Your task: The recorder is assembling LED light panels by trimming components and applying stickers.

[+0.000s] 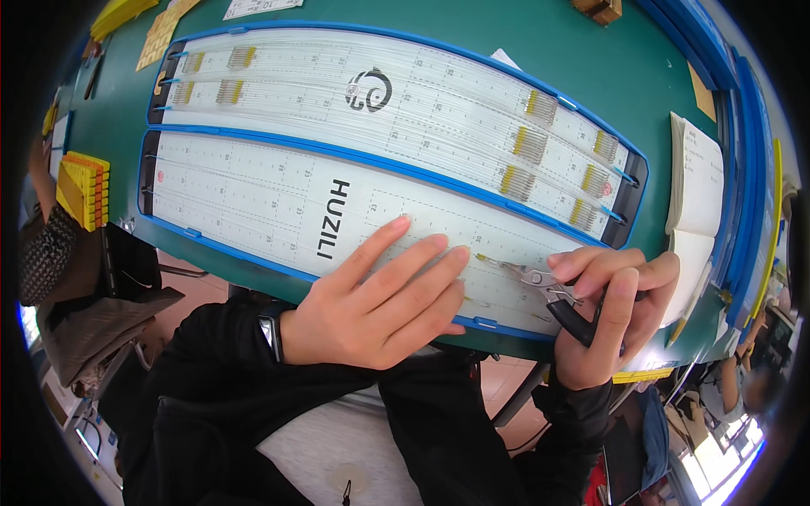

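A long blue case lies open, with a near white panel (253,196) and a far white panel (287,51). My left hand (380,304) rests flat on the near panel, fingers stretched out and spread; what lies under them is hidden. Small pliers (540,278) with metal jaws and black handles are gripped in my right hand (629,308). Their jaws point left at a tiny yellowish piece (481,256) on the near panel; whether they touch it I cannot tell. Thin clear lines stretch along the far panel, with several yellow-topped bundles (529,143) of fine wire-like pieces near its ends.
The case lies on a green table (540,38). To its right is an open notebook (699,173), with a pen (688,308) near it. Yellow and orange stacked blocks (83,190) stand at the left. Other people sit at both sides.
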The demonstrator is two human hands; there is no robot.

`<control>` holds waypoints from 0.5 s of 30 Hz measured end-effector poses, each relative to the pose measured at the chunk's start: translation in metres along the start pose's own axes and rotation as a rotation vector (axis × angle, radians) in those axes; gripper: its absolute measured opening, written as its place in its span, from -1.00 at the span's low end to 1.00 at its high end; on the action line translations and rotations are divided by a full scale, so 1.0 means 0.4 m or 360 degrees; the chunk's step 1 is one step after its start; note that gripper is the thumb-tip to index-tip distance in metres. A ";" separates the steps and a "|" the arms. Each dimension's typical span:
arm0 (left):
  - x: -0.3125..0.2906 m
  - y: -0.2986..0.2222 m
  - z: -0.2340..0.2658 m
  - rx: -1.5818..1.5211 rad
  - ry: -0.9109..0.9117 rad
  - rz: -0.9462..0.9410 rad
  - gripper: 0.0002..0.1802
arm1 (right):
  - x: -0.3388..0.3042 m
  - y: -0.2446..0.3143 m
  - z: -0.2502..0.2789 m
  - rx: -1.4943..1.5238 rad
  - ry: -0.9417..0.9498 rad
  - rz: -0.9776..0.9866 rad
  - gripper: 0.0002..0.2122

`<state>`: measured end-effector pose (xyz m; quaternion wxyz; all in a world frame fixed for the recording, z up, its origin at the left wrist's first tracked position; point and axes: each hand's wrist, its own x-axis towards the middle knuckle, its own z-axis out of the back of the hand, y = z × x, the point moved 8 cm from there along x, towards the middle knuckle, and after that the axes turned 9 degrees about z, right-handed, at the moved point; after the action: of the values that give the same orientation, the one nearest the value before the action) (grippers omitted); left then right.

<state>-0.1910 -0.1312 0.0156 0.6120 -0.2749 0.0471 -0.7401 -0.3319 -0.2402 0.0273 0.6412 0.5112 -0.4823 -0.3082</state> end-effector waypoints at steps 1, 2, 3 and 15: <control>-0.001 0.000 -0.001 -0.0002 0.0003 0.0001 -0.71 | 0.000 0.000 0.000 0.0004 0.0001 -0.0001 -0.84; -0.001 0.000 -0.002 -0.0004 0.0005 0.0002 -0.71 | 0.000 0.000 -0.001 0.0009 0.0002 -0.0002 -0.84; -0.002 0.000 -0.002 -0.0008 0.0007 0.0006 -0.71 | 0.000 0.000 -0.002 0.0008 -0.0003 -0.0005 -0.84; -0.001 0.000 -0.003 -0.0023 0.0025 0.0023 -0.71 | 0.000 0.001 -0.003 0.0020 0.0025 0.0003 -0.84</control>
<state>-0.1916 -0.1311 0.0145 0.6148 -0.2732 0.0592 -0.7375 -0.3306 -0.2396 0.0278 0.6420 0.5170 -0.4797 -0.3006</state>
